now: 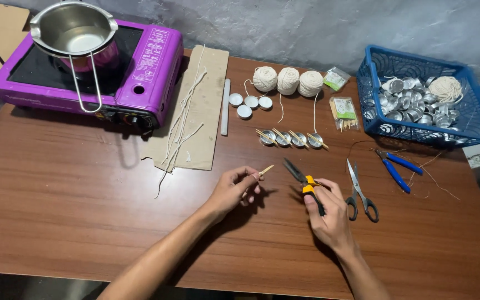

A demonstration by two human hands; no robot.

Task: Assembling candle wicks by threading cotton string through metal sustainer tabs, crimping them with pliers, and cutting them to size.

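Pinching a short wooden stick [264,170] between thumb and fingertips, the left hand [234,189] hovers just above the tabletop [73,211] near centre. The stick's long axis runs near-left to far-right, free end pointing far-right toward the cutters. The right hand [329,214] is wrapped round the yellow-and-black handles of the cutters [301,179]; their long axis runs from near-right to far-left, tips pointing far-left, close to the stick end but apart from it. Whether the blades are parted cannot be told.

Progress, as judged: four metal cups [291,139] in a row beyond the hands already carry sticks laid across their rims, so part of the batch appears prepared. Many bare cups remain in the blue basket [473,128] at far right. Three string balls [288,81] lie further off. Scissors [360,191] lie just right of the right hand.
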